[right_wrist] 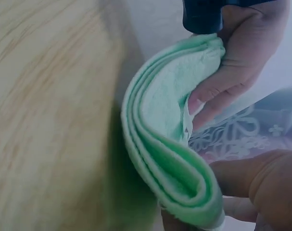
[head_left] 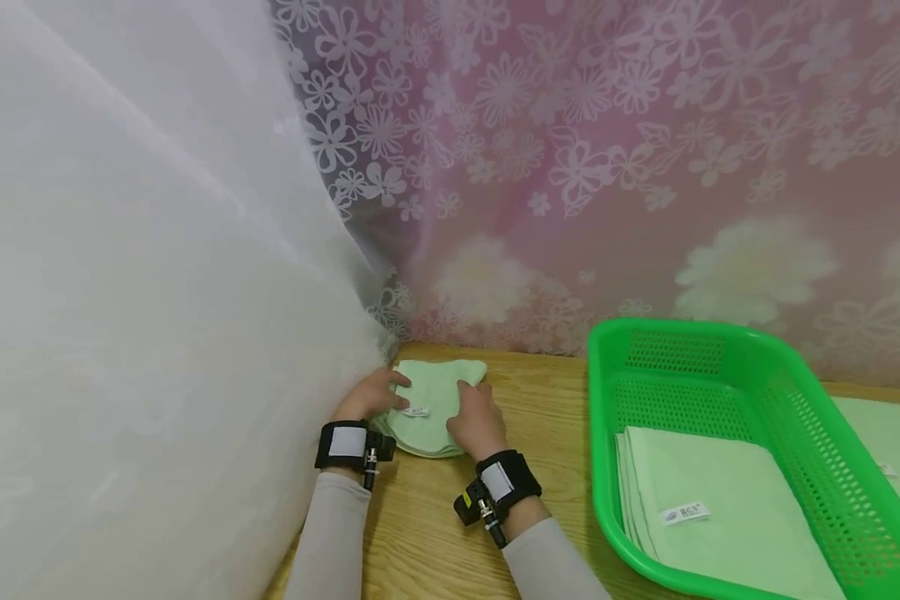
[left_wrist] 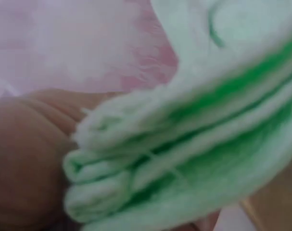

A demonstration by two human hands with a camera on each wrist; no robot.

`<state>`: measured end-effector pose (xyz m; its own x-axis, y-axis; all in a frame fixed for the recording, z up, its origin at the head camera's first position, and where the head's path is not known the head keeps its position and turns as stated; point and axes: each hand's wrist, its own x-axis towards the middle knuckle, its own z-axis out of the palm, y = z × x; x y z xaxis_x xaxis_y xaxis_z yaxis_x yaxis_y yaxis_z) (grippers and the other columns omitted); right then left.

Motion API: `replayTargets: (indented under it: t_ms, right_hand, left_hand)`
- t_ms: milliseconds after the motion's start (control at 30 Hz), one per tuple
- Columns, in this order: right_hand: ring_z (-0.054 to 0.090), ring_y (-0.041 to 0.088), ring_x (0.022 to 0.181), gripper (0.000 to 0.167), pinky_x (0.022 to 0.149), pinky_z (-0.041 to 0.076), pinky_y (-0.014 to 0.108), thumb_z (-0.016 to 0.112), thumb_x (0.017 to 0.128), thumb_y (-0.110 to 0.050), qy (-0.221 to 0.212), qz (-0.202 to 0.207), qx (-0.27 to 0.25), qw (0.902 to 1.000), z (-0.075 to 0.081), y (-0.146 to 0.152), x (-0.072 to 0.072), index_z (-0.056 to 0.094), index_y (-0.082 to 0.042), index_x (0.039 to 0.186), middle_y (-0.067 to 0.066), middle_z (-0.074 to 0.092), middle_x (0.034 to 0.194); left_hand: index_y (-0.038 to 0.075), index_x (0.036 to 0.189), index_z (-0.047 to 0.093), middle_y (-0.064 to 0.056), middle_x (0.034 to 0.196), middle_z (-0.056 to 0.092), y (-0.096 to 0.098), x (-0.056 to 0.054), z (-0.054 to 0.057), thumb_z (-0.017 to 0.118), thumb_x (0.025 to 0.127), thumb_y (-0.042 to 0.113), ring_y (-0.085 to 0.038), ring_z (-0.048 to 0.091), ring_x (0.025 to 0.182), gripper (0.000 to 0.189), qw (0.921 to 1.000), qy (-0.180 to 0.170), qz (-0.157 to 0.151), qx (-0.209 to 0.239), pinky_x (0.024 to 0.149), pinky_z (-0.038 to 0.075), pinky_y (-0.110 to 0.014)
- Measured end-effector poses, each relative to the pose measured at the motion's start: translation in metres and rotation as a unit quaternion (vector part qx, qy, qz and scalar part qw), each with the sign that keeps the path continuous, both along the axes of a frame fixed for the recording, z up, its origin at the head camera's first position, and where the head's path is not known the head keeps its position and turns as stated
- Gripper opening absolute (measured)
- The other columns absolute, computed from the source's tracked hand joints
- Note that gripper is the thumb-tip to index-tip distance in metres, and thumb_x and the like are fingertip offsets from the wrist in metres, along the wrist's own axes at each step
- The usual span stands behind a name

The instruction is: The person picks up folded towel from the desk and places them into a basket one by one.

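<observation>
A folded pale green towel (head_left: 435,385) with a small white label (head_left: 416,412) is between my hands at the back left of the wooden table. The left hand (head_left: 371,395) grips its left edge, thumb and fingers bent over the top. On the opposite edge, my right hand (head_left: 478,421) grips it with the thumb on top. The right wrist view shows the towel (right_wrist: 155,120) bowed into a curve, its ends raised and its middle sagging near the wood. Several folded layers of the towel (left_wrist: 194,139) fill the left wrist view.
A green plastic basket (head_left: 598,467) stands to the right, with folded green towels (head_left: 727,492) inside. Beyond it lies more green cloth (head_left: 888,433). A white sheer curtain (head_left: 157,292) hangs close on the left, and a pink flowered curtain (head_left: 570,208) lines the back.
</observation>
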<state>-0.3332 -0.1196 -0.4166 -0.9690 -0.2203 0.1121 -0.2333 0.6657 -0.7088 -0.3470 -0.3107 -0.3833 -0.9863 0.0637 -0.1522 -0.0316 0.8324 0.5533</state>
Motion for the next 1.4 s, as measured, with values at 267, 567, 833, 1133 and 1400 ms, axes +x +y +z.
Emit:
replayTargets:
  t_ms: [267, 567, 833, 1133, 1400]
  right_hand:
    - [0.057, 0.038, 0.106, 0.065, 0.081, 0.051, 0.048, 0.071, 0.083, -0.002, 0.043, -0.003, -0.065, 0.9969, 0.036, 0.017, 0.011, 0.049, 0.005, 0.144, 0.031, 0.046, 0.135]
    - [0.054, 0.036, 0.113, 0.064, 0.085, 0.05, 0.049, 0.073, 0.087, -0.008, 0.093, 0.014, -0.086, 0.9919, 0.085, 0.036, 0.036, 0.048, 0.003, 0.145, 0.027, 0.048, 0.134]
    - [0.055, 0.038, 0.114, 0.066, 0.089, 0.05, 0.049, 0.074, 0.088, -0.01, 0.114, 0.024, -0.071, 0.9907, 0.107, 0.05, 0.051, 0.046, 0.002, 0.147, 0.028, 0.048, 0.136]
    - [0.05, 0.041, 0.128, 0.067, 0.098, 0.047, 0.051, 0.073, 0.09, -0.011, 0.099, 0.028, -0.058, 0.993, 0.126, 0.081, 0.062, 0.044, 0.0, 0.149, 0.028, 0.045, 0.144]
    - [0.047, 0.045, 0.128, 0.069, 0.1, 0.044, 0.055, 0.067, 0.092, -0.012, 0.067, 0.042, -0.048, 0.9957, 0.134, 0.139, 0.072, 0.036, -0.001, 0.153, 0.029, 0.039, 0.147]
  left_hand:
    - [-0.005, 0.139, 0.055, -0.026, 0.148, 0.046, 0.015, 0.017, 0.037, 0.065, 0.096, 0.01, -0.042, 0.038, 0.14, 0.047, 0.9976, 0.058, -0.025, 0.027, 0.109, 0.039, -0.053]
    - [-0.004, 0.14, 0.054, -0.024, 0.148, 0.047, 0.028, 0.04, 0.074, 0.067, 0.095, 0.014, -0.038, 0.044, 0.136, 0.05, 0.9944, 0.095, -0.03, 0.036, 0.109, 0.037, -0.053]
    - [-0.004, 0.139, 0.055, -0.024, 0.146, 0.049, 0.039, 0.053, 0.089, 0.068, 0.095, 0.015, -0.034, 0.051, 0.124, 0.05, 0.9913, 0.115, -0.054, 0.034, 0.102, 0.043, -0.048]
    - [0.002, 0.14, 0.057, -0.019, 0.149, 0.048, 0.05, 0.067, 0.103, 0.071, 0.094, 0.019, -0.035, 0.042, 0.138, 0.051, 0.9873, 0.13, -0.062, 0.067, 0.11, 0.037, -0.052]
    - [0.006, 0.141, 0.058, -0.014, 0.138, 0.056, 0.077, 0.078, 0.105, 0.074, 0.091, 0.024, -0.028, 0.051, 0.115, 0.055, 0.9736, 0.164, -0.122, 0.101, 0.096, 0.044, -0.042]
